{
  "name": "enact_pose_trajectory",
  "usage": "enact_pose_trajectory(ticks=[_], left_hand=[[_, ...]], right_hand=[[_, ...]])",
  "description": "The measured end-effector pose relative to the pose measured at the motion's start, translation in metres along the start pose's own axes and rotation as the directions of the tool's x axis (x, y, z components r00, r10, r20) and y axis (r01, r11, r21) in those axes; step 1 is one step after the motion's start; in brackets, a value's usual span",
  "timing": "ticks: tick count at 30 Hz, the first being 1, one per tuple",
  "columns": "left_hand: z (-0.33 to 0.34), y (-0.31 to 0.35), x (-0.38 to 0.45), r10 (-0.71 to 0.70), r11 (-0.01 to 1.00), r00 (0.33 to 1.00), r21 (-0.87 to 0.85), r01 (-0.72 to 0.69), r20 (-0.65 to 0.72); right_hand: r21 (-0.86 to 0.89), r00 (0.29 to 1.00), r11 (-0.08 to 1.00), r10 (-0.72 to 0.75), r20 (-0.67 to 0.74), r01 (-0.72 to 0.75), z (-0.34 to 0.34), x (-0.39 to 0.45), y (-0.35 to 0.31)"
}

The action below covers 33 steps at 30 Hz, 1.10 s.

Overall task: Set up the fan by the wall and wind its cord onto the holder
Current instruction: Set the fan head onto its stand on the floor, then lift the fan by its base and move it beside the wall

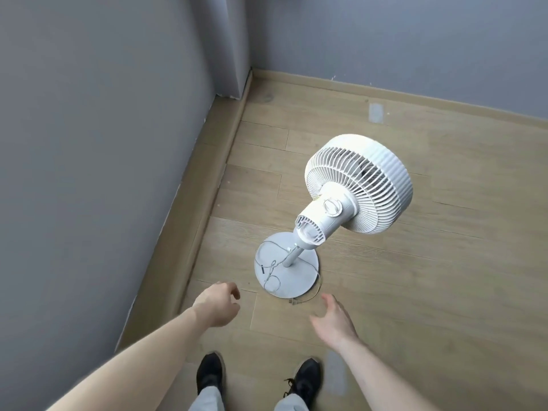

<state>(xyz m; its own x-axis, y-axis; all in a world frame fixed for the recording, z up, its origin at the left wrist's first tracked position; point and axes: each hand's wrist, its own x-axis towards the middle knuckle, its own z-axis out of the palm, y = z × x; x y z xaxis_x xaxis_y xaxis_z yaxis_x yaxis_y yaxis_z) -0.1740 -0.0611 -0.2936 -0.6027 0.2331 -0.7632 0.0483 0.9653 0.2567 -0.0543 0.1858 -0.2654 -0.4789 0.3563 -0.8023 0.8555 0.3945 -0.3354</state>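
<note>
- Two black shoes (209, 373) stand on the wood floor (415, 292), closest to the camera.
- Above them, the left hand (218, 304) has its grip loosely curled and the right hand (335, 318) has its grip spread wide. Both hold nothing.
- The cord (271, 272) lies loose on the fan's round base (299, 280), just ahead of both hands and between them. Its plug (293, 301) lies on the floor near the right hand, so I think that hand gets it first.
- The white fan (355, 185) stands up straight near the left wall (89, 143).
</note>
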Motion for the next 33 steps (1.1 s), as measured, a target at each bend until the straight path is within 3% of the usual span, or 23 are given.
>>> enact_pose_trajectory(ticks=[6,15,26,33], left_hand=[[0.059,-0.030,0.128,0.060,0.998,0.998,-0.002,-0.060,0.016],[0.151,-0.099,0.287,-0.027,0.989,1.000,-0.147,0.028,0.010],[0.216,-0.090,0.430,-0.046,0.943,0.997,-0.332,0.024,-0.057],[0.240,-0.077,0.481,-0.096,0.870,0.989,-0.492,0.028,-0.113]], right_hand=[[-0.005,0.998,1.000,0.026,-0.060,-0.026,0.069,0.116,0.030],[-0.008,0.994,0.997,0.080,-0.073,-0.081,0.174,0.281,0.063],[0.109,0.946,0.976,0.208,-0.250,-0.186,0.230,0.428,0.114],[0.252,0.926,0.940,0.293,-0.240,-0.232,0.241,0.480,0.134]])
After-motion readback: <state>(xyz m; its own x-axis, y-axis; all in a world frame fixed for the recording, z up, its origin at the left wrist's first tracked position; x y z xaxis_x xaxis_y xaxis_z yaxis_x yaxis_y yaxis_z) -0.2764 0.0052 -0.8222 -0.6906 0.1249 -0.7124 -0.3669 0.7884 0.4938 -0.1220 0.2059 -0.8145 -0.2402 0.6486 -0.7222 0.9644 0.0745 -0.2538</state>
